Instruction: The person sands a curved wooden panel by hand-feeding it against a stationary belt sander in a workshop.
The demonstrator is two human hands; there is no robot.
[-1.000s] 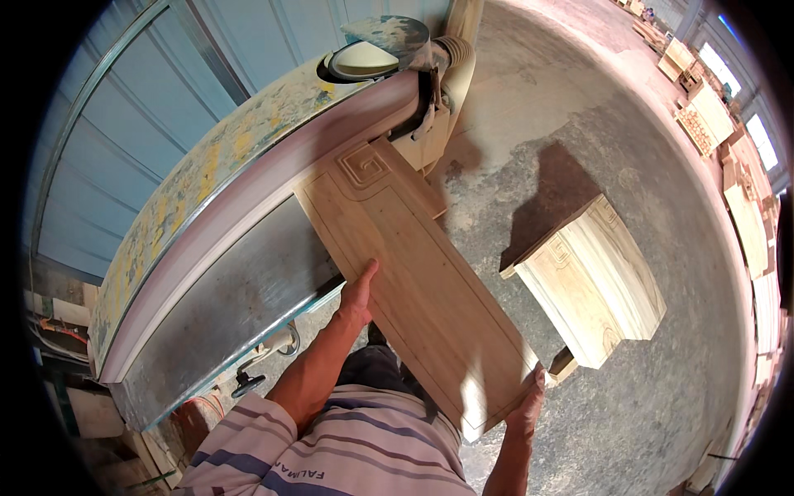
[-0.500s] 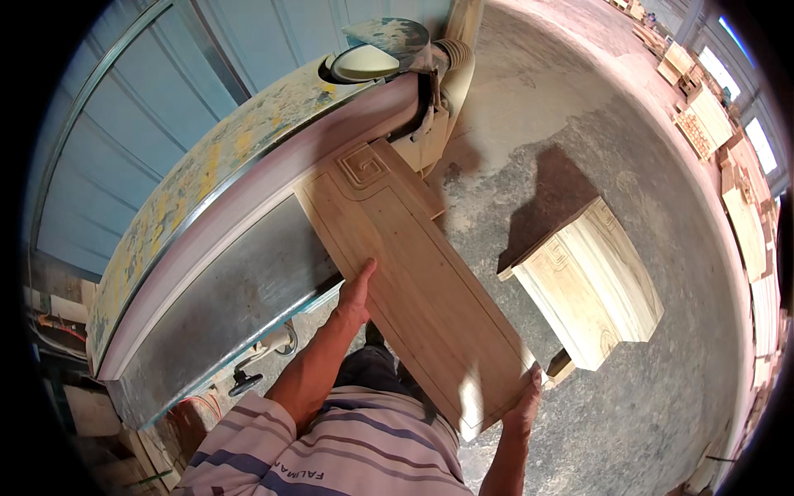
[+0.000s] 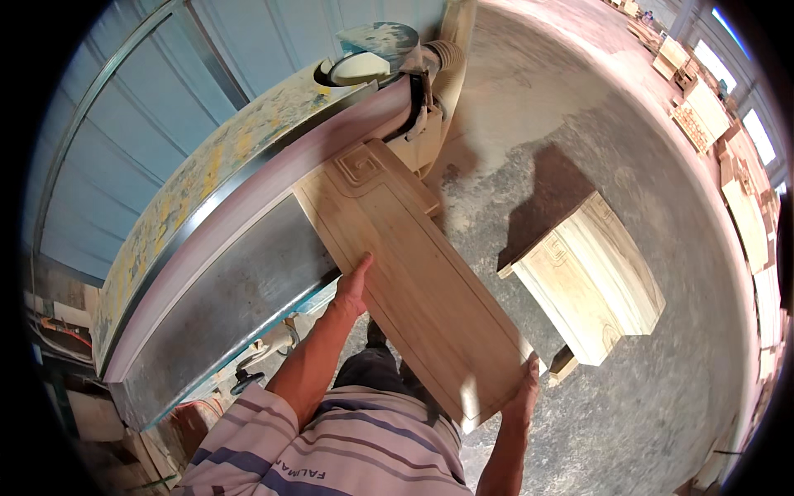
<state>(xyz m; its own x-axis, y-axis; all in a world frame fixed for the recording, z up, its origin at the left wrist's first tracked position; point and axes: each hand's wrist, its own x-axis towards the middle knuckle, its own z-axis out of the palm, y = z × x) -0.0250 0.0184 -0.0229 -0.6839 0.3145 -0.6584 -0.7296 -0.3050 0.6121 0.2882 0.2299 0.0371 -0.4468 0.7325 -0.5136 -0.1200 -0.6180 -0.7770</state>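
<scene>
I hold a long, pale carved wooden panel (image 3: 413,277) with both hands. Its far end, with a square spiral carving, lies against the pink sanding belt (image 3: 273,194) of a long edge sander. My left hand (image 3: 351,285) grips the panel's left edge beside the machine's grey steel table (image 3: 223,306). My right hand (image 3: 523,390) holds the near right corner of the panel. The panel runs diagonally from the belt toward my body.
A stack of similar carved panels (image 3: 591,277) stands on the dusty concrete floor (image 3: 628,165) to the right. A dust hose (image 3: 447,58) rises at the sander's far end. More wooden pieces (image 3: 703,107) lie far right. Blue corrugated wall (image 3: 124,124) behind the machine.
The panel has slid slightly further along the belt toward the far end; both hands keep the same grips.
</scene>
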